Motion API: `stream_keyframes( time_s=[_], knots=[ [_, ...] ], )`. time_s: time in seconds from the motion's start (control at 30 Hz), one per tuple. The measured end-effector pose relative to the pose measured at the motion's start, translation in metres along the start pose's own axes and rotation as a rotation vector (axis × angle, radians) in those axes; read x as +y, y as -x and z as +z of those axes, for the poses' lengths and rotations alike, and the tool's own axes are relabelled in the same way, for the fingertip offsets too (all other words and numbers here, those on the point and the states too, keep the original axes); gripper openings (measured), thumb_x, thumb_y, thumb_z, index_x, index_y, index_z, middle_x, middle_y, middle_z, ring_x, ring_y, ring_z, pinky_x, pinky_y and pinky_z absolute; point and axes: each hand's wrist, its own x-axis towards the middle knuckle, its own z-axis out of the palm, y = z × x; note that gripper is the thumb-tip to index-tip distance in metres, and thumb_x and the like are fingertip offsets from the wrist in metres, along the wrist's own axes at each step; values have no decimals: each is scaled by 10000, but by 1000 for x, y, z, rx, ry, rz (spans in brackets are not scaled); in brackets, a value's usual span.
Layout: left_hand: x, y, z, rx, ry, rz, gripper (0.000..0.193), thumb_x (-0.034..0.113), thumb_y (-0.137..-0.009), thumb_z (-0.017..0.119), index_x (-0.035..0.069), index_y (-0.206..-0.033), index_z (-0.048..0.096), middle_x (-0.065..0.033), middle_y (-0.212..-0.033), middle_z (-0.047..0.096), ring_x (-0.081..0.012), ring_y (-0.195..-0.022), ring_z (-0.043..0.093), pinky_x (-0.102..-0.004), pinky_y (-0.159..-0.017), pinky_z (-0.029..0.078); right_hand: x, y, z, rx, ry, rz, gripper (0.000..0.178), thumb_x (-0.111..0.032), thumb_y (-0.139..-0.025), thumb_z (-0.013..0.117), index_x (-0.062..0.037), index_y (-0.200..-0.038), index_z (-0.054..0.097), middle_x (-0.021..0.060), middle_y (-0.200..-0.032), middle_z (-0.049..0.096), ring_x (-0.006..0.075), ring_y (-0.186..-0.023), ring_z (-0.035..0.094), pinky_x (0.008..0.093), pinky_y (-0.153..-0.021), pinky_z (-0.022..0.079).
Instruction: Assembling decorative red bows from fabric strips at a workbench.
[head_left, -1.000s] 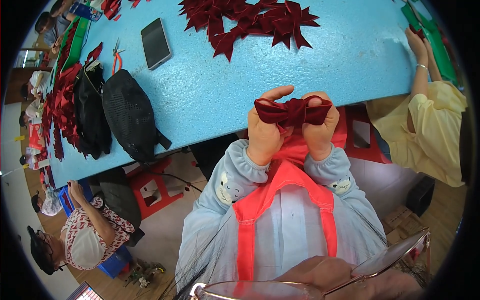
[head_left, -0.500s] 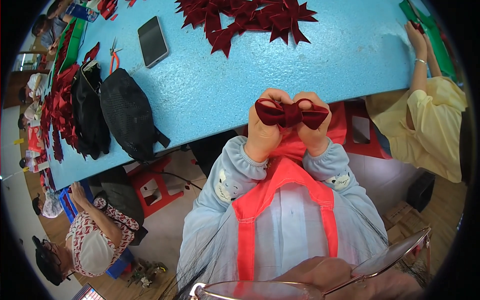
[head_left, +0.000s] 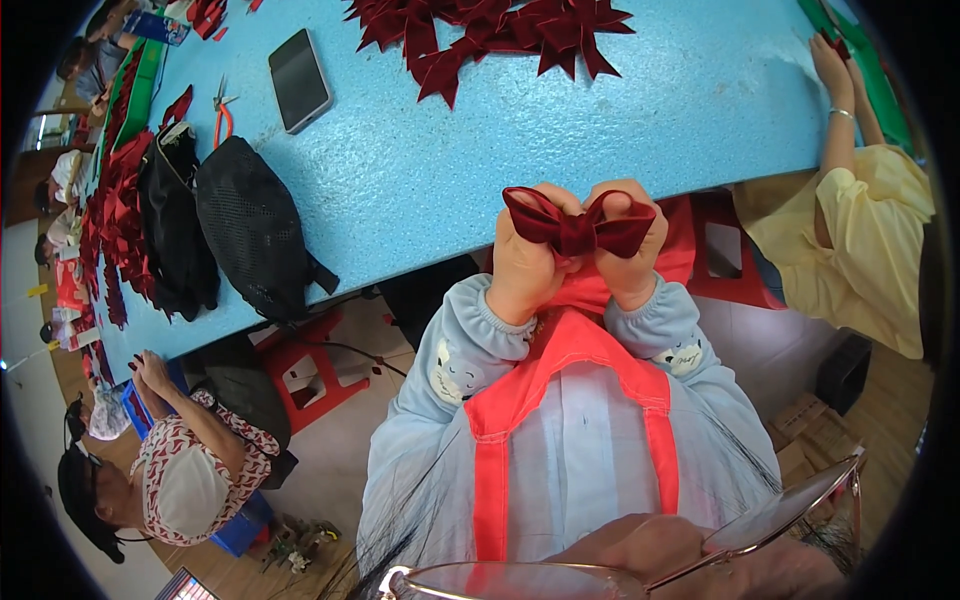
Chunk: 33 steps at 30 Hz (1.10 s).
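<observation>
Left hand (head_left: 525, 268): pinching bow (head_left: 578, 236), left loop.
Right hand (head_left: 632, 266): pinching right loop.
Bow: dark red, between hands, by bench (head_left: 400, 190), near edge.
Bench: phone (head_left: 300, 82), pliers (head_left: 222, 104), red ribbons (head_left: 548, 36).

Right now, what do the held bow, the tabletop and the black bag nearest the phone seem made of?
Bow: probably velvet, soft-sheened dark red, its folds shading from deep to bright.
Tabletop: perhaps plastic sheeting or painted board, glossy blue with speckled glare; I can't tell which.
Bag: likely synthetic mesh, dull black, with fine perforations showing.
</observation>
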Motion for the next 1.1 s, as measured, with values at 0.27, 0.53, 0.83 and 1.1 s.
stream_keyframes(
  time_s=[0.27, 0.53, 0.83, 1.1],
  knots=[
    [11, 2, 0, 29, 42, -260, 397, 415, -898, 418, 38, -893, 541, -25, -534, 432, -89, -377, 316, -235, -358, 237, 12, -1, -7, -10, -196, 62, 220, -148, -884, 505, -6, -718, 528, -5, -647, 528, 55, -565, 445, 210, -491, 354],
    [7, -1, -5, 125, -14, -237, 416, 423, -914, 385, 38, -919, 544, -22, -557, 453, -89, -390, 340, -236, -368, 266, 3, 1, -11, -114, 32, -40, 211, -157, -901, 487, -4, -760, 528, 22, -687, 548, 67, -588, 465, 226, -509, 359],
    [30, -4, 7, 125, -542, -126, 328, 324, -939, 410, 21, -904, 533, -17, -727, 545, -61, -569, 496, -219, -492, 410, 7, -13, -20, -246, 248, -406, 67, -75, -845, 528, -14, -826, 547, 69, -686, 580, 160, -526, 506, 265, -482, 373],
    [22, -6, -9, 121, -960, 218, 163, 140, -902, 474, -10, -958, 505, -56, -833, 575, -129, -689, 560, -269, -621, 469, 4, -18, -22, -259, 434, -472, 75, -90, -757, 634, -61, -786, 571, 55, -643, 564, 219, -489, 501, 293, -452, 375]
  ],
)
